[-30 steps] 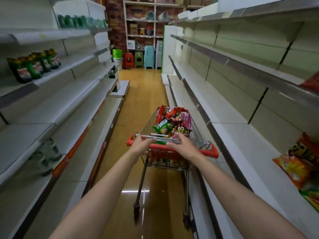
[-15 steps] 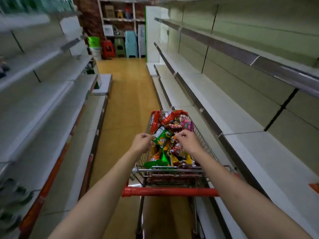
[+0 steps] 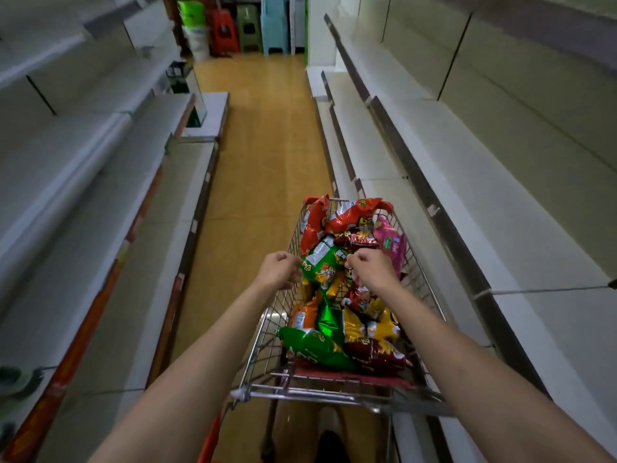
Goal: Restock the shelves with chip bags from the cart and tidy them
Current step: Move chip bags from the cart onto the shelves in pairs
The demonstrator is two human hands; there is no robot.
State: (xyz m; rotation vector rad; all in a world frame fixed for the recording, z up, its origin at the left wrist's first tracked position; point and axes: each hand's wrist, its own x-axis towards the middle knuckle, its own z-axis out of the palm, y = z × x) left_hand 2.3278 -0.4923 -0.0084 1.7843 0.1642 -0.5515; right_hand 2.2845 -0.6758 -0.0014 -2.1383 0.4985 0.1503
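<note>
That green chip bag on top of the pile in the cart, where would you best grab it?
By its two side edges, from above. The green chip bag lies puffed and tilted atop the pile in the cart, and the left hand and right hand already flank it, fingers curled at the edges.

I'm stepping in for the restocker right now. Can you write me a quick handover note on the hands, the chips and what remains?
Left hand and right hand both pinch the green chip bag on top of the pile in the cart.
Other chip bags, red, orange, yellow and pink, fill the cart.
Shelves on the right beside the cart look bare.
Done: the bag is gripped.
Left: lift it, shelve it and the rest, tidy.
</note>
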